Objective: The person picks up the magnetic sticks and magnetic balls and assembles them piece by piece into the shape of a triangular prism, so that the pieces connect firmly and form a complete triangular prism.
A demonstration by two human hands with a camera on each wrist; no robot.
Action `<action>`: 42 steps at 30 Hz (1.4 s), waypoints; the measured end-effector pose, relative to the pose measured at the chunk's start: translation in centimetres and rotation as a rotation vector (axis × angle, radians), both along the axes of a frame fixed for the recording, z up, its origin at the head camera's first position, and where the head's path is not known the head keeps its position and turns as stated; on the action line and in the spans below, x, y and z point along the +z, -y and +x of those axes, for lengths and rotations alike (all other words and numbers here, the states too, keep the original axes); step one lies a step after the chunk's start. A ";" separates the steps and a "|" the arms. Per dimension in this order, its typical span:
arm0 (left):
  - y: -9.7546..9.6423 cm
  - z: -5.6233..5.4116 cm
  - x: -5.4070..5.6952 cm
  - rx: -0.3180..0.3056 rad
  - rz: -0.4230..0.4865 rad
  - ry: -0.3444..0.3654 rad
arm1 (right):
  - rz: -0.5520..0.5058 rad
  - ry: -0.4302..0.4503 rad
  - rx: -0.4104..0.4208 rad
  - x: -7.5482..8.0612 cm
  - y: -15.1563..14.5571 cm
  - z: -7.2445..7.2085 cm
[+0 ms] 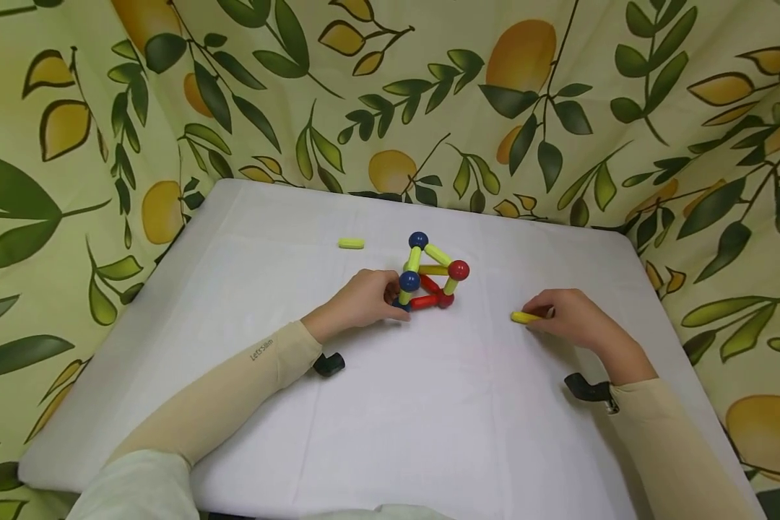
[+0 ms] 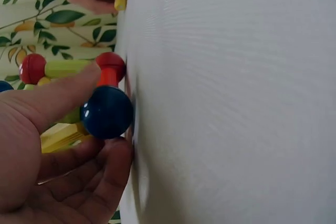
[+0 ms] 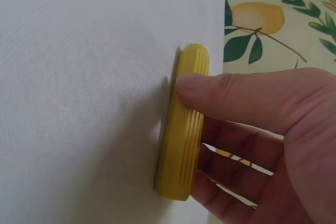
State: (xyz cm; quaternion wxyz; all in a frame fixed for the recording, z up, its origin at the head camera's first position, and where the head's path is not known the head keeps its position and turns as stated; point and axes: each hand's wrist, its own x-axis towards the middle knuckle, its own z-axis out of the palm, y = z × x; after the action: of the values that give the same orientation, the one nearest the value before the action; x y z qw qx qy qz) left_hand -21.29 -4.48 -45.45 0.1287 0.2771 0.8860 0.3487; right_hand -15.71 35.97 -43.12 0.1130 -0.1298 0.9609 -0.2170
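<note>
On the white table stands a frame built of toy construction rods and balls, with blue balls [image 1: 418,240], red balls [image 1: 458,270], yellow-green rods and red rods [image 1: 424,302]. My left hand [image 1: 362,299] grips its near left corner. The left wrist view shows thumb and fingers around that corner, at a low blue ball [image 2: 107,113]. Farther right, my right hand [image 1: 570,319] pinches a yellow rod [image 3: 184,129] between thumb and fingers, low at the tabletop. Whether that rod still touches the cloth is hard to tell.
A loose yellow-green rod [image 1: 351,243] lies on the table [image 1: 390,419], behind my left hand and left of the frame. Patterned fabric [image 1: 390,108] hangs around the back and sides. Dark wrist-camera pieces [image 1: 328,365] stick out below both sleeves.
</note>
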 end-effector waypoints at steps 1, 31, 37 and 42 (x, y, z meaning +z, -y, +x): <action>0.0 0.0 -0.1 0.011 0.000 0.001 | 0.000 0.001 0.002 0.0 0.1 0.0; 2.3 -3.2 -1.5 -0.010 0.134 0.110 | -0.281 -0.396 -0.020 5.1 3.4 -1.9; 2.7 -3.8 -1.8 -0.003 0.172 0.130 | -0.438 -0.475 0.010 7.0 6.7 -2.6; 2.9 -3.8 -2.0 -0.007 0.183 0.129 | -0.467 -0.494 0.041 8.2 9.0 -3.0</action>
State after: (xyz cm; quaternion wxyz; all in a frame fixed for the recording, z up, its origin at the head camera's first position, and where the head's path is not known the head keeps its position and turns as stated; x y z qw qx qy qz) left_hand -25.06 -7.35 -47.45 0.1608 0.2680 0.8394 0.4447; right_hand -18.71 26.96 -34.92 -0.1518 -0.2202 0.8807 -0.3909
